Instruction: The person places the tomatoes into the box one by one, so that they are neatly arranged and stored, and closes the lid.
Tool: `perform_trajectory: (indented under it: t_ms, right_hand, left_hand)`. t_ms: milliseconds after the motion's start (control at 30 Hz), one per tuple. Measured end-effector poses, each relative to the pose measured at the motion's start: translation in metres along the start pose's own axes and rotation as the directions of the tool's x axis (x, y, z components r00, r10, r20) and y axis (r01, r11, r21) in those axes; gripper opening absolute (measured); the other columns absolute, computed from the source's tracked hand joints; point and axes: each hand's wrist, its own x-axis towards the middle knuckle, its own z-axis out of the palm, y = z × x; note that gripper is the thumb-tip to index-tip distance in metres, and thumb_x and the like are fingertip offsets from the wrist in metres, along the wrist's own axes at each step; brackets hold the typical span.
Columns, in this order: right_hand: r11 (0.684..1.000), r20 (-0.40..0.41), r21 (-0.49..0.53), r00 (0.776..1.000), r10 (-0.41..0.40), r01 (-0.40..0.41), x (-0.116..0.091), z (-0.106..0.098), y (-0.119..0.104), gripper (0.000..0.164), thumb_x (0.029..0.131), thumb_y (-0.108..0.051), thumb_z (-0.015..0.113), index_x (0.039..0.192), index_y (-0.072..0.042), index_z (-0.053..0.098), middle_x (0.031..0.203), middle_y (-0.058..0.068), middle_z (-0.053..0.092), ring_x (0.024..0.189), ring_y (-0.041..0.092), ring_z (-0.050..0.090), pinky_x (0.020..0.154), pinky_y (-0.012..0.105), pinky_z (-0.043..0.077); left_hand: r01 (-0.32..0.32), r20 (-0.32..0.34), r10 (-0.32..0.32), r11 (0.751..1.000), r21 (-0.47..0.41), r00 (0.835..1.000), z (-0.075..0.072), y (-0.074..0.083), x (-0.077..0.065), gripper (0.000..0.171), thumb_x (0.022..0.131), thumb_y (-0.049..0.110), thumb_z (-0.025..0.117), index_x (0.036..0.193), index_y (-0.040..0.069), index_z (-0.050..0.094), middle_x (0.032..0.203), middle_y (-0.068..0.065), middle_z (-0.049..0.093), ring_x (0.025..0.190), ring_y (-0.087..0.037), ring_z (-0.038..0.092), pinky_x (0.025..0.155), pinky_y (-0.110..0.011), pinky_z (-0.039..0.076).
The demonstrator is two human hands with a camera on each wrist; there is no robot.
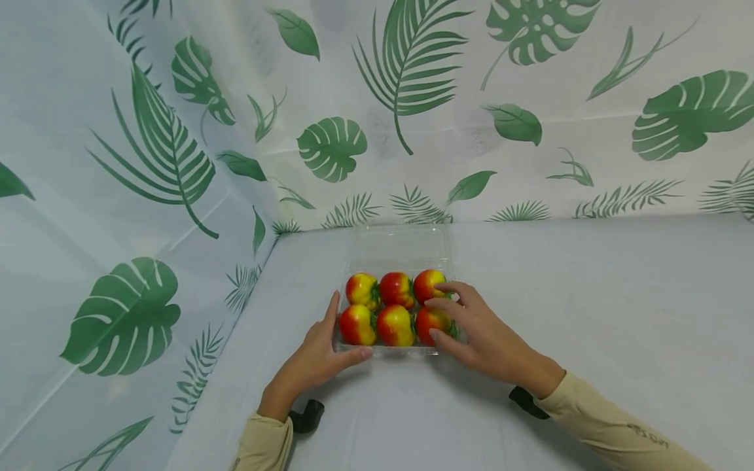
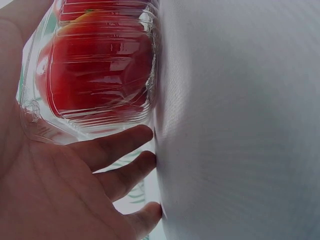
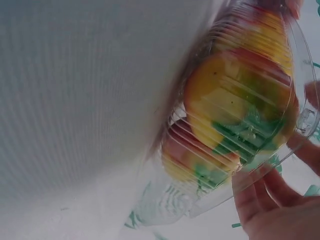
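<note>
A clear plastic clamshell box (image 1: 389, 350) rests on the table with its lid (image 1: 400, 243) folded back. Two rows of three glossy red-and-yellow fruits with green leafy tops fill it. At the box's front left corner is my left hand (image 1: 315, 356), its thumb along the front rim and its fingers stretched beside the left wall. My right hand (image 1: 485, 333) reaches over the right side, thumb and fingers bent around the front right fruit (image 1: 432, 319). Its index finger lies over the back right fruit (image 1: 427, 284). In the right wrist view, fingers (image 3: 250, 197) overlap the box's rim.
A pale cloth (image 1: 601, 314) covers the table. Behind it and to the left hang white curtains (image 1: 436, 173) printed with green leaves. Dark straps (image 1: 306, 417) show at both wrists, below beige sleeves (image 1: 612, 418).
</note>
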Motion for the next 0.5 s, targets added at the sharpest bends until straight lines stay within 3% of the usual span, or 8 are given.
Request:
perform_trajectory:
  t_ms: [133,267,367,500]
  right_hand:
    - [0.997,-0.083,0.051,0.995,0.062,-0.058,0.002,-0.002,0.002,0.043,0.097,-0.008,0.077,0.137,0.001,0.064,0.151,0.022,0.047,0.136,0.04,0.05,0.104,0.06,0.053]
    - [0.98,-0.161,0.13,0.972,0.172,-0.152,0.006,-0.01,0.005,0.045,0.099,-0.005,0.071,0.142,0.002,0.061,0.151,0.023,0.046,0.135,0.041,0.051,0.102,0.065,0.053]
    - [0.95,-0.176,0.2,0.945,0.276,-0.241,0.009,-0.018,0.009,0.046,0.103,-0.008,0.067,0.147,0.001,0.057,0.151,0.024,0.045,0.133,0.042,0.05,0.1,0.066,0.052]
    - [0.884,-0.113,0.298,0.906,0.408,-0.361,0.012,-0.029,0.019,0.053,0.109,-0.016,0.062,0.157,-0.001,0.046,0.156,0.025,0.039,0.138,0.046,0.049,0.108,0.066,0.047]
  left_hand:
    - [-0.017,-0.007,0.017,1.0,0.002,1.0,0.0,-0.001,-0.001,0.125,0.087,0.066,0.08,0.174,0.023,0.002,0.171,-0.028,0.027,0.154,-0.05,0.028,0.117,-0.077,0.025]
    - [-0.005,0.006,0.005,1.0,0.01,1.0,0.0,-0.004,0.0,0.125,0.087,0.066,0.079,0.174,0.023,0.001,0.172,-0.025,0.025,0.155,-0.048,0.027,0.118,-0.076,0.026]
    - [0.004,0.011,-0.004,1.0,0.007,1.0,-0.001,-0.005,0.001,0.125,0.087,0.067,0.08,0.174,0.024,0.001,0.173,-0.024,0.024,0.156,-0.048,0.026,0.118,-0.075,0.026]
    - [0.005,0.009,-0.005,1.0,0.009,1.0,-0.001,-0.006,0.002,0.126,0.086,0.07,0.078,0.174,0.026,0.001,0.173,-0.024,0.024,0.156,-0.047,0.026,0.118,-0.076,0.026]
